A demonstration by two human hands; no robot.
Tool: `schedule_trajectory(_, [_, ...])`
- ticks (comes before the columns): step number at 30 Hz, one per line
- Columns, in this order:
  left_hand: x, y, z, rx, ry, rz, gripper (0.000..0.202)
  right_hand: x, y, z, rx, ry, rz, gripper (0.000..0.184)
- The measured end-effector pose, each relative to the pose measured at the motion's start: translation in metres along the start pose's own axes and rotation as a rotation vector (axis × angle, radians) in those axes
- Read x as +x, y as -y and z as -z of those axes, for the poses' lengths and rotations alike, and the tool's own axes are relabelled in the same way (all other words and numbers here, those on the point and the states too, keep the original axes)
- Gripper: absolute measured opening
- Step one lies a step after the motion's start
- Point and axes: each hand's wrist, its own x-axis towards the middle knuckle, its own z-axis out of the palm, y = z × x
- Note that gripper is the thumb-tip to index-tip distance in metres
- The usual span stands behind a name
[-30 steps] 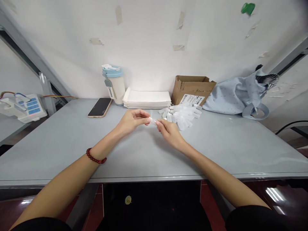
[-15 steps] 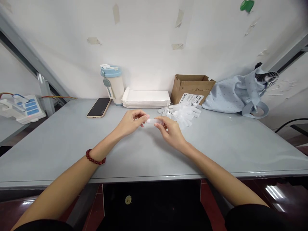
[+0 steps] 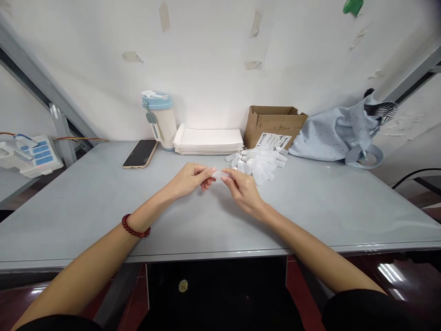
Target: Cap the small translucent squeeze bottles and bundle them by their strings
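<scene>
Over the middle of the table, a small translucent white plastic piece [image 3: 218, 174] is stretched between my two hands. My left hand [image 3: 193, 179] pinches its left end between thumb and index finger, the other fingers curled underneath. On the other end, my right hand [image 3: 245, 188] is closed with thumb and index finger. Much of the piece is hidden by my fingertips, and its exact kind cannot be made out. Just beyond my right hand lies a heap of similar translucent white pieces [image 3: 260, 163], several overlapping.
Behind my hands stands a stack of white envelopes or flat boxes [image 3: 210, 140]. Left of it are a cream tumbler [image 3: 161, 122] and a phone [image 3: 140, 154]. An open cardboard box [image 3: 274, 126] and a pale blue cloth bag [image 3: 327, 135] stand right, on the grey table [image 3: 206, 225].
My left thumb and fingers have closed further over the left end of the plastic piece, so less of it shows. My right hand keeps its hold, nearly unmoved.
</scene>
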Motion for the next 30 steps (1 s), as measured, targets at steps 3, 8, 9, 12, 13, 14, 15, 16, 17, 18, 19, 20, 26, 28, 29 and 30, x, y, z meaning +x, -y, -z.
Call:
schedule_trajectory(3, [-0.001, -0.003, -0.002, 0.094, -0.022, -0.056, 0.045, 0.002, 0.005, 0.002, 0.177, 0.034, -0.15, 0.027])
schedule_trajectory(8, [-0.001, 0.001, -0.005, 0.259, -0.055, -0.158, 0.035, 0.007, 0.006, 0.005, 0.556, 0.1, -0.41, 0.046])
schedule_trajectory(9, [-0.001, 0.003, -0.005, 0.287, -0.063, -0.186, 0.034, 0.008, 0.006, 0.006, 0.629, 0.127, -0.457, 0.049])
schedule_trajectory(12, [0.0, 0.006, -0.007, 0.356, -0.089, -0.265, 0.033, 0.011, 0.004, 0.011, 0.806, 0.231, -0.59, 0.043])
schedule_trajectory(13, [0.0, 0.006, -0.007, 0.369, -0.095, -0.281, 0.032, 0.011, 0.002, 0.013, 0.852, 0.271, -0.631, 0.039])
schedule_trajectory(14, [0.0, 0.007, -0.008, 0.376, -0.099, -0.293, 0.031, 0.012, 0.001, 0.014, 0.894, 0.31, -0.668, 0.036])
schedule_trajectory(15, [0.0, 0.006, -0.008, 0.382, -0.101, -0.3, 0.031, 0.013, -0.002, 0.016, 0.931, 0.343, -0.698, 0.034])
schedule_trajectory(16, [0.0, 0.006, -0.008, 0.385, -0.105, -0.303, 0.03, 0.014, -0.004, 0.017, 0.963, 0.371, -0.718, 0.033])
schedule_trajectory(17, [0.0, 0.006, -0.008, 0.39, -0.111, -0.304, 0.03, 0.014, -0.006, 0.017, 0.988, 0.392, -0.729, 0.033])
schedule_trajectory(18, [0.0, 0.006, -0.009, 0.397, -0.117, -0.305, 0.03, 0.015, -0.008, 0.018, 1.006, 0.411, -0.735, 0.033])
schedule_trajectory(19, [0.0, 0.005, -0.009, 0.403, -0.122, -0.305, 0.03, 0.015, -0.01, 0.018, 1.016, 0.427, -0.739, 0.033])
schedule_trajectory(20, [0.0, 0.005, -0.009, 0.399, -0.126, -0.3, 0.03, 0.015, -0.01, 0.018, 1.013, 0.438, -0.74, 0.034])
schedule_trajectory(26, [-0.002, 0.002, -0.011, 0.237, -0.13, -0.159, 0.031, 0.013, -0.004, 0.014, 0.506, 0.237, -0.506, 0.047])
schedule_trajectory(28, [-0.002, 0.002, -0.013, 0.2, -0.142, -0.114, 0.036, 0.011, -0.003, 0.011, 0.222, 0.153, -0.298, 0.044])
schedule_trajectory(29, [-0.002, 0.002, -0.015, 0.176, -0.138, -0.094, 0.038, 0.01, -0.004, 0.009, 0.105, 0.128, -0.194, 0.039])
schedule_trajectory(30, [-0.002, 0.002, -0.016, 0.147, -0.125, -0.074, 0.041, 0.009, -0.005, 0.008, 0.014, 0.114, -0.101, 0.033])
